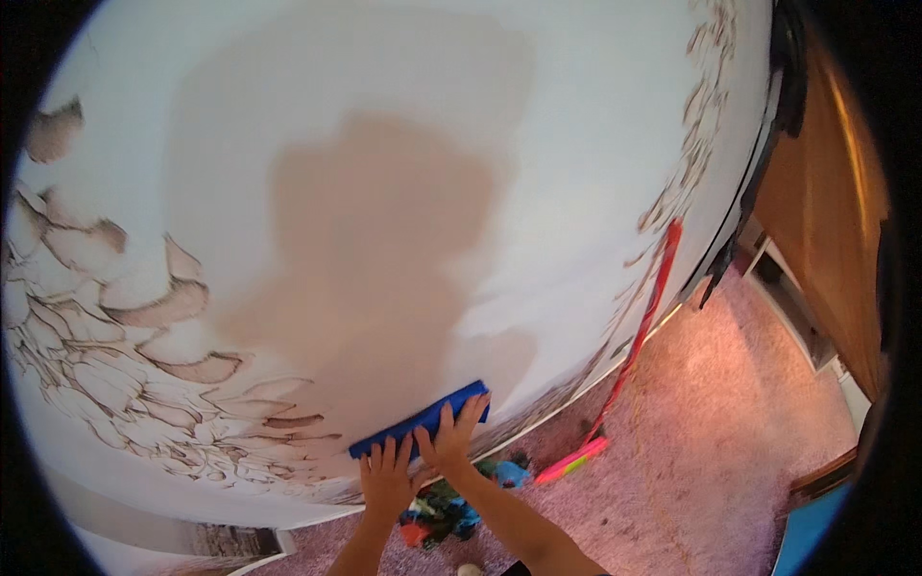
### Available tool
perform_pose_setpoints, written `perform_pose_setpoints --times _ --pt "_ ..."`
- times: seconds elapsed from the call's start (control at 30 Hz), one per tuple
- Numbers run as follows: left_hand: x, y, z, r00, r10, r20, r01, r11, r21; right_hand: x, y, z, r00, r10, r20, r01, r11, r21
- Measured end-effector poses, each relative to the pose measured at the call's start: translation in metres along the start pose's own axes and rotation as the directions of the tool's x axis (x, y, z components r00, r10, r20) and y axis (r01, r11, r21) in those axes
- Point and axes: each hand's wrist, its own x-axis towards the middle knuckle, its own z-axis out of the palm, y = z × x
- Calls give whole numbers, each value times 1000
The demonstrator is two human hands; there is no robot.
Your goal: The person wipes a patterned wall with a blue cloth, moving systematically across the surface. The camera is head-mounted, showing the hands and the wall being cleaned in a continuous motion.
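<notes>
Both hands hold a long, narrow blue cloth-like pad (425, 421) flat against a white wall (569, 180). The pad slopes upward to the right, low on the wall. My left hand (387, 468) spreads its fingers over the left part of the pad's lower edge. On its right half rest the fingers of my right hand (454, 439), close beside the left. Brown floral line drawings (137, 374) cover the wall's lower left. More drawn petals (691, 137) run along its right side. A large shadow (382, 216) falls across the middle of the wall.
A broom with a red handle (648, 302) leans on the wall at right, its pink head (573, 461) on the pinkish carpet (691, 432). Multicoloured crumpled items (443, 511) lie below my hands. Wooden furniture (814, 209) stands at right. A blue panel (810, 533) shows at lower right.
</notes>
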Motion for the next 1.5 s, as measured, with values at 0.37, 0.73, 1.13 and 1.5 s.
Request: perform_pose_setpoints --times 0.37,0.73,1.13,1.5 --pt "150 12 -115 815 -293 -500 252 956 -150 223 -86 -48 974 -206 -89 203 978 -48" --pt "137 106 -58 925 -271 265 349 882 -317 166 44 -80 998 -13 -53 12 1000 -25" --pt "162 181 -12 986 37 160 -20 994 -110 138 170 -111 990 -43 -137 25 991 -133" --pt "276 205 -104 969 -75 -235 -7 944 -329 319 120 -161 968 -92 -231 64 990 -126"
